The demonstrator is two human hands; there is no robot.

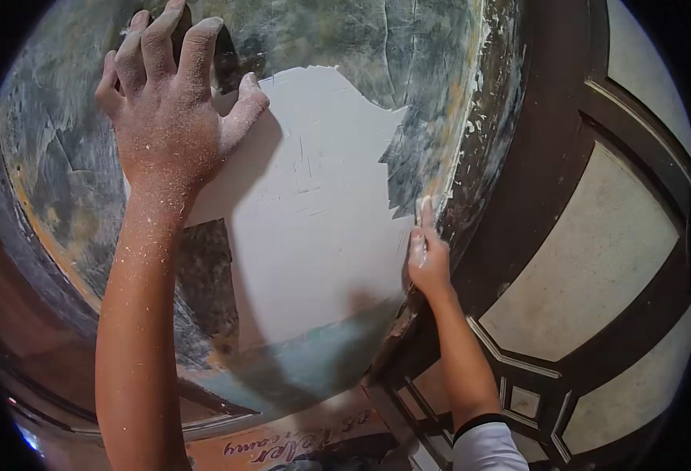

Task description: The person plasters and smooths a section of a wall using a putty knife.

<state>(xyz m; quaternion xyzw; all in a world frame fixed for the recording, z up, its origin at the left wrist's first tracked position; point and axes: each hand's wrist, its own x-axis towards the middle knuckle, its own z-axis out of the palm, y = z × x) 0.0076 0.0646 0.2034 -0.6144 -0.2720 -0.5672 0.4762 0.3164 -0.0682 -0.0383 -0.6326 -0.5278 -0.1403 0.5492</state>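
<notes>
My left hand (169, 106), dusted with white powder, rests with its fingers spread on the mottled grey-green surface (337, 39) at the upper left. Its thumb side lies over the upper left edge of a large white sheet-like area (322, 180) with ragged edges. At the right rim of the surface is my right hand (429, 253), also powdery, beside the lower right edge of the white area. Its fingers are closed, with one pointing up along the rim; what they hold is too small and hidden to name.
Dark brown framing with pale panels (588, 259) fills the right side. White chips cling along the worn rim. Below the surface lies an orange-brown piece with dark lettering (282, 443). A dark bare patch (204, 275) shows right of my left forearm.
</notes>
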